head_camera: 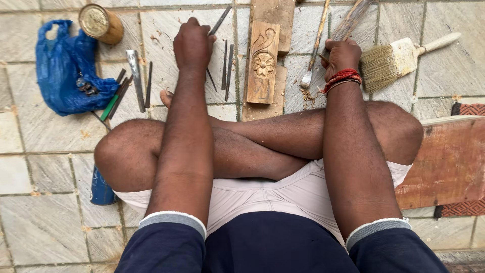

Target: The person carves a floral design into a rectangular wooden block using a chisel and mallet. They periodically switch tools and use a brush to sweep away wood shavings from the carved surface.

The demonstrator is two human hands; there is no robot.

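Chisel point(220, 20) in my left hand point(193, 44), stick point(348, 23) in my right point(342, 56).
Both sets of fingers look closed round them on the floor; beyond, the panel point(262, 61) shows a flower carved, its lower part plain.

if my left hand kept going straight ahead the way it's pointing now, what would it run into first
Probably the thin metal chisel lying slantwise on the tiled floor, just beyond the left hand, which already seems to touch its near end. Past that, only bare tile shows.

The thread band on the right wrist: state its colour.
Red, with a paler strand at its lower edge; the thread band sits just below the right hand, clear in the head view.
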